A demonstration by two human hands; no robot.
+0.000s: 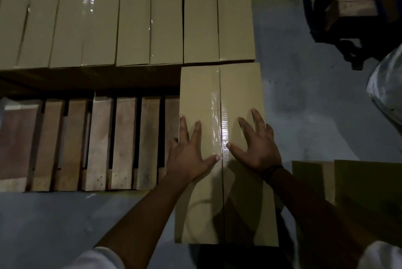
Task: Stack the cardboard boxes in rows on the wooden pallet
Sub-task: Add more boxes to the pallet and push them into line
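Observation:
A long taped cardboard box (237,90) lies at the right end of the wooden pallet (100,142), its far end against a back row of several similar boxes (134,14). Its near end sticks out past the pallet's front edge over the floor. My left hand (189,151) lies flat on the box's left half with fingers spread. My right hand (256,144) rests flat on the right half, fingers apart, a dark band on its wrist. Neither hand grips anything. Bare slats of the pallet show to the left of the box.
Another cardboard box (359,181) sits on the grey floor at the right, near my right forearm. A dark frame holding wood (348,8) stands at the top right. A pale plastic-wrapped bundle (389,86) lies at the right edge.

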